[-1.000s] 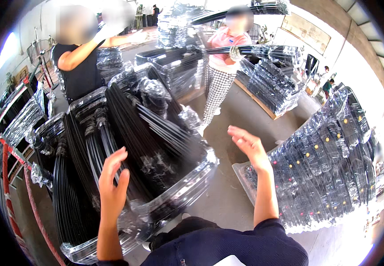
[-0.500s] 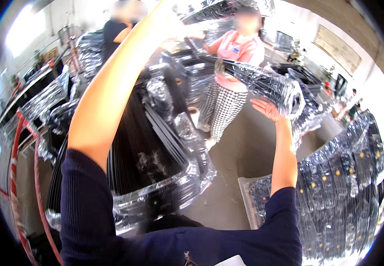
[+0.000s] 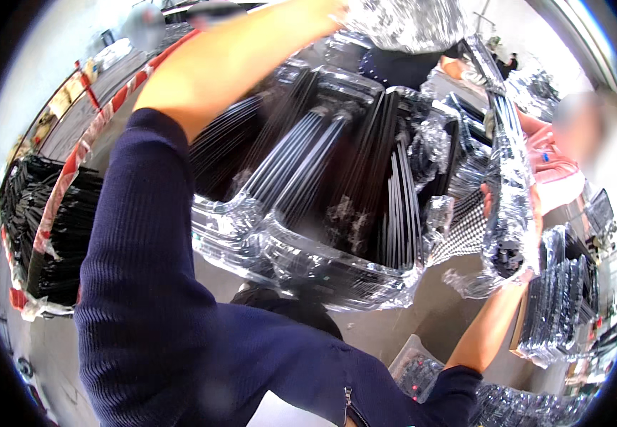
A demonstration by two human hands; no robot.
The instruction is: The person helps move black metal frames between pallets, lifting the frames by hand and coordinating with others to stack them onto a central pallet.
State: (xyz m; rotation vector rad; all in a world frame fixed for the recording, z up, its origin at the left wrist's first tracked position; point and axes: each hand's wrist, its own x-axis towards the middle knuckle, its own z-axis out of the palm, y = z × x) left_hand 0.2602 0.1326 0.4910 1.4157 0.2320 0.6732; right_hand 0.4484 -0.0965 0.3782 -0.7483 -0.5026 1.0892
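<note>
A long bundle of dark bars in clear plastic film (image 3: 509, 220) stands steeply tilted at the right. My right hand (image 3: 487, 202) holds it near its lower end, fingers showing along the left side and the palm hidden behind. My left arm reaches far up to the top edge. There my left hand (image 3: 335, 10) is against a crumpled mass of clear film (image 3: 411, 25), its fingers hidden or cut off. Below that arm lies a large stack of film-wrapped black frames (image 3: 308, 249) with thin bars inside.
A co-worker in a pink shirt (image 3: 554, 171) stands just beyond the bundle. Red-and-white wrapped rails (image 3: 80, 146) run along the left beside a pile of black bars (image 3: 55, 228). Wrapped stacks (image 3: 554, 306) stand at the right, and further wrapped pieces (image 3: 529, 406) lie at lower right.
My view has turned to the left. The wrapped bundle has swung from a slant to nearly upright, and my right hand has gone from open fingers under its end to a grip around it.
</note>
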